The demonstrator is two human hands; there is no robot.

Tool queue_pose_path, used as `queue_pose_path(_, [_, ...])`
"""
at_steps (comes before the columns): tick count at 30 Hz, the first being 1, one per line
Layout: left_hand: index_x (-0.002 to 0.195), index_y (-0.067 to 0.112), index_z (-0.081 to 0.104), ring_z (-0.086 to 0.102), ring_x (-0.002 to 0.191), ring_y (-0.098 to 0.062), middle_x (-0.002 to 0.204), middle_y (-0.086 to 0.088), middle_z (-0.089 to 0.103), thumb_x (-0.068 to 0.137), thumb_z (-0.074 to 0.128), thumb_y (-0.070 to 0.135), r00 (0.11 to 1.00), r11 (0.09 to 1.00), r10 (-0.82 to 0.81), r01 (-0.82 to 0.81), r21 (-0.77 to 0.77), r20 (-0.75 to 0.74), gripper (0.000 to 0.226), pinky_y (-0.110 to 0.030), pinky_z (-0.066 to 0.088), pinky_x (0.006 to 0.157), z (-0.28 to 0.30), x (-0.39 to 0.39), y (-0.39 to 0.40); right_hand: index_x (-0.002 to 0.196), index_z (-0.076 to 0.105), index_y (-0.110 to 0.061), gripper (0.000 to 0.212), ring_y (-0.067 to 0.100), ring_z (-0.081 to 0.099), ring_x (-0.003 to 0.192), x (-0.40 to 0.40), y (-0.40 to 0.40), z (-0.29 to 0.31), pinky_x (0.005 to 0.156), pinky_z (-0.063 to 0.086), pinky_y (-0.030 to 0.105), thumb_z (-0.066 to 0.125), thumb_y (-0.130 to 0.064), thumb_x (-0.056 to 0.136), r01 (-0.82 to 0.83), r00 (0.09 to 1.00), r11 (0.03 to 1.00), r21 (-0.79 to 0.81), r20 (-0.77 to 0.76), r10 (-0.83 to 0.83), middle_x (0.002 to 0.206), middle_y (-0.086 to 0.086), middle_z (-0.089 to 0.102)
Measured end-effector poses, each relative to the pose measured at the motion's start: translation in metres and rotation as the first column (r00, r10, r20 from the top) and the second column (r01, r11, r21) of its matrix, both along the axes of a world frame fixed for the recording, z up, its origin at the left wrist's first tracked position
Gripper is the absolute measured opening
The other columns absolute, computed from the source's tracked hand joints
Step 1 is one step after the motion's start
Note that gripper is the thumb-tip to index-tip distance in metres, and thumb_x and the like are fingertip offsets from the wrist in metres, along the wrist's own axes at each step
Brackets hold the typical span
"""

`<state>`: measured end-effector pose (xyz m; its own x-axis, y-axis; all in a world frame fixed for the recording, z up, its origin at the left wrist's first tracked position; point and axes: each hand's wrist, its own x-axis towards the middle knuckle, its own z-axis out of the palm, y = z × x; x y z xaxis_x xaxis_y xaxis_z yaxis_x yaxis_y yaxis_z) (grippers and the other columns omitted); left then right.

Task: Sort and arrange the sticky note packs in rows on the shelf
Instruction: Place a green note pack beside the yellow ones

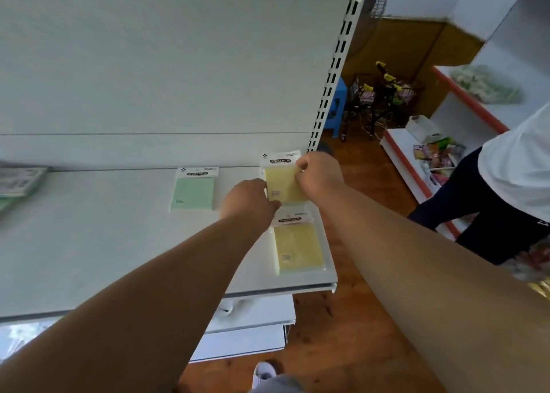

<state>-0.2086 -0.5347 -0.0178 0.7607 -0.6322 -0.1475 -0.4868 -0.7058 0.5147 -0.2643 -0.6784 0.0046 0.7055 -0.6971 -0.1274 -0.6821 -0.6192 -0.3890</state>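
Both hands grip the rear yellow pack (284,184) near the shelf's (89,244) right edge: left hand (250,200), right hand (318,175). Light, slick wrapper; hold by side edges.

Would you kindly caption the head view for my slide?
Both hands set a yellow pack at the shelf's back, behind another yellow pack.

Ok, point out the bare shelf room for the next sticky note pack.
Free: white shelf left of the green sticky note pack, and in front of it. Crowded: right end, where both hands hold one yellow pack behind another.
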Motion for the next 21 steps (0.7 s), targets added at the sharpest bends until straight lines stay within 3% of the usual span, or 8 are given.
queue_pose_path(2, [0.115,0.02,0.062,0.062,0.102,-0.024,0.109,-0.001,0.064,0.085,0.066,0.042,0.999,0.998,-0.014,0.012,0.063,0.038,0.038,-0.033,0.05,0.078,-0.002,0.001,-0.005,0.107,0.068,-0.01,0.025,0.026,0.062,0.104,0.002,0.0,-0.007,0.073,0.042,0.027,0.052,-0.005,0.088,0.001,1.0,0.999,-0.035,0.018,-0.001,0.099,0.007,0.063])
queue_pose_path(4, [0.115,0.017,0.063,0.061,0.103,-0.025,0.112,-0.003,0.063,0.086,0.065,0.042,0.998,0.995,-0.025,0.021,0.096,0.05,0.039,-0.033,0.049,0.079,-0.001,0.003,-0.008,0.099,0.069,-0.009,0.022,0.026,0.062,0.097,0.002,0.001,-0.014,0.068,0.037,0.026,0.051,-0.003,0.087,-0.016,1.0,0.997,-0.074,0.006,0.017,0.096,0.007,0.064])
queue_pose_path(10, [0.12,0.016,0.06,0.059,0.109,-0.022,0.115,-0.001,0.065,0.086,0.064,0.046,0.998,0.995,-0.039,0.035,0.088,0.043,0.046,-0.033,0.048,0.088,-0.002,0.009,-0.007,0.116,0.061,-0.009,0.026,0.028,0.057,0.105,0.002,0.001,-0.018,0.079,0.047,0.032,0.053,-0.008,0.091,-0.04,0.999,0.987,-0.156,0.017,0.043,0.119,0.012,0.055])
queue_pose_path(16, [0.128,0.024,0.058,0.059,0.104,-0.014,0.115,0.006,0.062,0.088,0.063,0.038,0.997,0.998,-0.015,0.02,-0.055,0.077,0.043,-0.024,0.042,0.083,0.005,0.006,0.029,0.107,0.062,-0.008,0.02,0.024,0.056,0.094,0.001,0.034,-0.009,0.068,0.038,0.028,0.054,-0.009,0.089,-0.11,0.979,0.976,-0.19,0.147,0.139,0.109,0.008,0.053])
queue_pose_path(21, [0.122,0.028,0.061,0.054,0.091,-0.009,0.106,0.013,0.063,0.088,0.06,0.037,0.992,0.996,0.02,-0.009,-0.093,0.123,0.035,-0.021,0.042,0.081,0.014,0.022,0.089,0.113,0.062,-0.009,0.024,0.024,0.059,0.097,0.019,0.096,0.007,0.081,0.048,0.032,0.057,-0.021,0.092,-0.238,0.924,0.956,-0.174,0.262,0.278,0.113,0.009,0.056])
